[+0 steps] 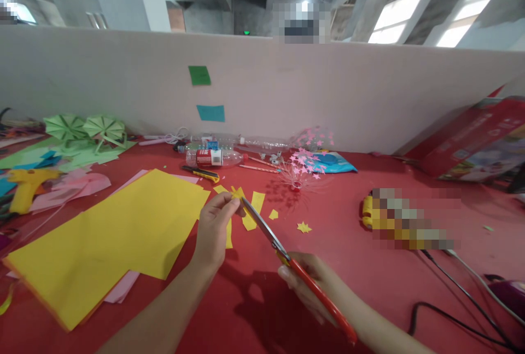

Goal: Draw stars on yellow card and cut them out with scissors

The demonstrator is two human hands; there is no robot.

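My left hand (217,220) pinches a small piece of yellow paper (238,193) between thumb and fingers. In my right hand (314,283) are red-handled scissors (266,231), their blades pointing up and left so that the tips reach the yellow piece. Whether the blades are parted is hard to make out. Beneath the left hand lie yellow paper scraps (257,201). A small cut yellow star (304,227) rests to the right of the blades, with a tiny yellow scrap (273,214) nearer to them. Large yellow sheets (123,222) spread out on the left.
A box cutter (200,173) and a plastic bottle (215,157) lie behind the hands. Pink stars on clear strands (301,165) stand on the red table (361,283). At left are a yellow glue gun (30,184) and green paper fans (104,126). A power strip (406,222) with cables sits right.
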